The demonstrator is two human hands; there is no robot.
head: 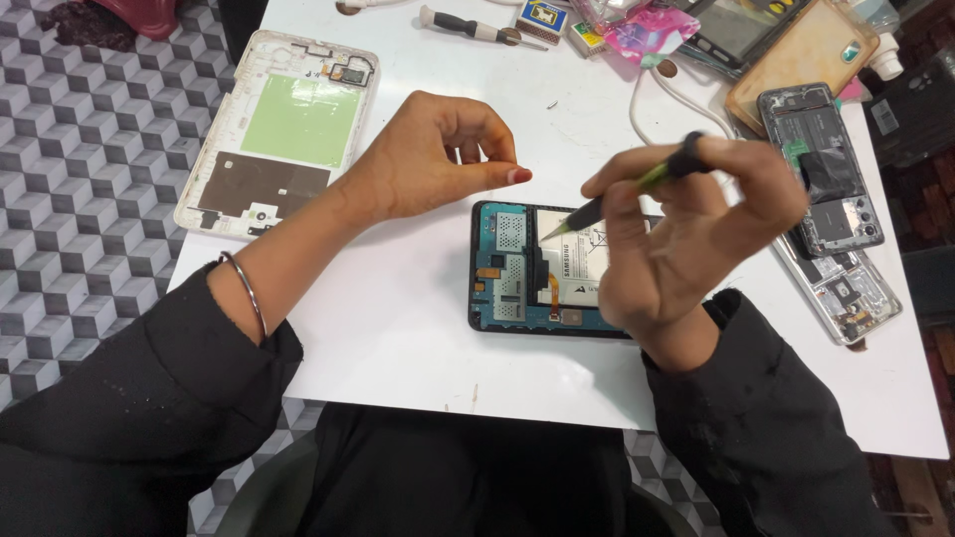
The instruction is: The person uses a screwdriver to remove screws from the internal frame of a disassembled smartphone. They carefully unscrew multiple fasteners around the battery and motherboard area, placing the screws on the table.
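Head view, as we log it: one opened black-framed tablet [527, 268] with exposed circuit board and white battery, lying flat near the middle of the white bench [398, 338]. Our right hand [686, 239] pinches a slim black-and-green screwdriver [637, 184], its tip resting over the tablet's upper battery edge. Our left hand [438, 154] hovers just above the tablet's top left corner, thumb and forefinger pressed together, holding nothing we can make out. We judge the step to be work on the tablet's internals; the next move calls for a steady tip. Also listed: a white plastic back cover with green inner panel [279, 129] at far left, two stripped grey phones [831, 214] at right, a second black-handled screwdriver [468, 25] along the far edge.
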